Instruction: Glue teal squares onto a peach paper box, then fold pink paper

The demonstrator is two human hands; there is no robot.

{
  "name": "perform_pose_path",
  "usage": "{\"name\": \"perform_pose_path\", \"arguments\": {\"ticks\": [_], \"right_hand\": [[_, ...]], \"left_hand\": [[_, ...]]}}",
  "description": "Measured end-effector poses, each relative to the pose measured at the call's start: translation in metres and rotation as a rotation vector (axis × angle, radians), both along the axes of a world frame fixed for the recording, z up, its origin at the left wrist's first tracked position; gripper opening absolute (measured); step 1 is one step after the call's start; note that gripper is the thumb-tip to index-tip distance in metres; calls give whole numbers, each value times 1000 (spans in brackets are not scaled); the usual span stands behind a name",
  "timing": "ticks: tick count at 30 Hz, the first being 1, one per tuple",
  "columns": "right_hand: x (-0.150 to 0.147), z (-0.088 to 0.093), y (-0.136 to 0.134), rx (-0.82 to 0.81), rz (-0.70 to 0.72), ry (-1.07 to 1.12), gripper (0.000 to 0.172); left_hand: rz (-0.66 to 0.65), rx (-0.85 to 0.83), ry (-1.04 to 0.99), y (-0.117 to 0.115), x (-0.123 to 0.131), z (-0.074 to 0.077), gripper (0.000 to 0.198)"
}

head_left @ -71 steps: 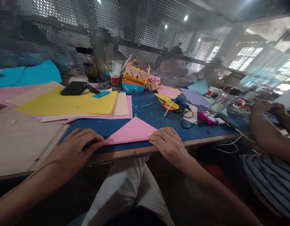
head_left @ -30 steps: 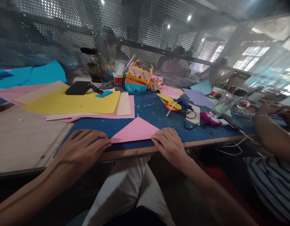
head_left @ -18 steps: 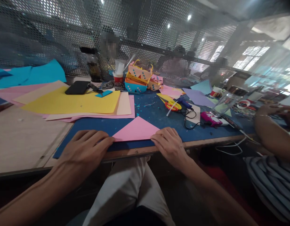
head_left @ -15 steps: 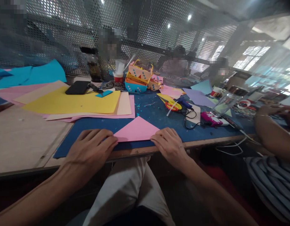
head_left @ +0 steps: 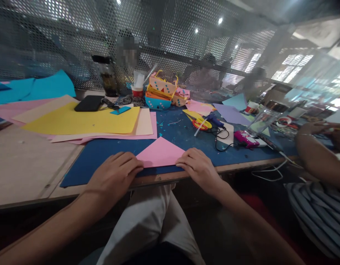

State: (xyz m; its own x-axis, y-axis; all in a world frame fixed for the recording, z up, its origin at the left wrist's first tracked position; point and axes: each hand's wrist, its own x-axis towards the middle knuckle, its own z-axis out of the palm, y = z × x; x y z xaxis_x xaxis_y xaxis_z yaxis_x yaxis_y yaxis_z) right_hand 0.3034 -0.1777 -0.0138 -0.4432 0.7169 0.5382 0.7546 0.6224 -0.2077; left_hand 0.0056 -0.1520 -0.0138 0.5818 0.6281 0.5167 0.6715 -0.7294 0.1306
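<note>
A pink paper triangle (head_left: 160, 154) lies on the blue mat (head_left: 103, 152) at the table's front edge, its point facing away from me and its long straight side towards me. My left hand (head_left: 117, 173) is closed over the left corner, fingertips pressed together on the paper. At the opposite corner, my right hand (head_left: 196, 167) pinches the paper between thumb and fingers. Both corner tips are hidden under my fingers.
Stacked yellow paper (head_left: 84, 119) carries a black phone (head_left: 88, 103). Decorated paper baskets (head_left: 162, 90) stand behind. Scissors (head_left: 202, 124), a blue glue gun (head_left: 215, 120) and its cord lie right of centre. A co-worker's arm (head_left: 310, 151) rests at far right.
My left hand has slid slightly right and inward along the paper's near edge. My right hand stays at its corner. The view has shifted a little.
</note>
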Motion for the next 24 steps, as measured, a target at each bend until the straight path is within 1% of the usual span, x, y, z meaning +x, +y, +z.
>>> {"name": "perform_pose_path", "arguments": {"ticks": [4,8,14,18,21,24], "right_hand": [[3,1,2,-70,18,68,13],[5,1,2,-103,24,110,9],[7,1,3,-124,-3,95,7],[7,2,6,-182,-57,145,7],[6,3,8,-253,-128,163,11],[6,5,9,-292,-190,158,17]], "left_hand": [[6,-120,-84,2,-2,4,33],[13,-220,-130,5,-5,4,31],[68,-318,-119,8,-5,2,30],[87,-384,-121,10,-4,5,31],[101,-444,-135,11,-3,7,32],[159,-542,-177,11,-1,10,34]]}}
